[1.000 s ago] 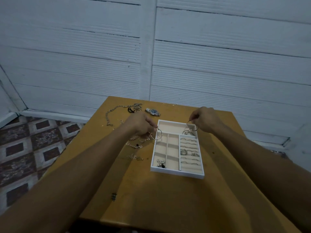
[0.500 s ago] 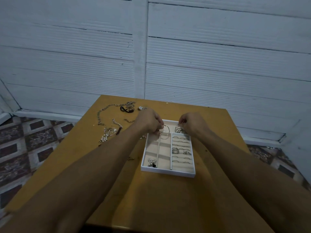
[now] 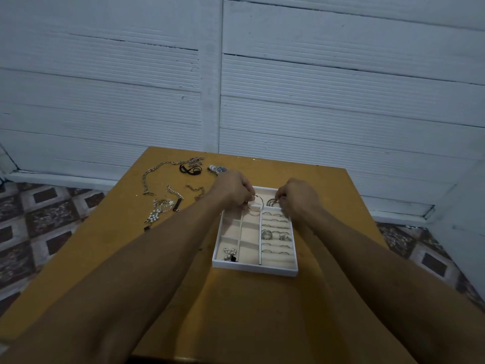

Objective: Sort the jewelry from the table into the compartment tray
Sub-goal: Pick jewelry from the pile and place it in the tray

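The left hand (image 3: 233, 190) is pinching a hoop bangle (image 3: 255, 204) and the right hand (image 3: 298, 199) is pinching the stacked bangles (image 3: 273, 202) at its fingertips, both over the compartment tray (image 3: 254, 269) beneath them. Bangle placement is apparently finishing; the next move is calling for a clean release, with chains (image 3: 162, 190) waiting left of the left hand.

matt wood table (image 3: 236, 311), metal bangle (image 3: 262, 203), prob. velvet tray (image 3: 254, 269)

Wooden table (image 3: 249, 311), compartment tray (image 3: 254, 269), loose chains (image 3: 157, 169), watch (image 3: 217, 169)
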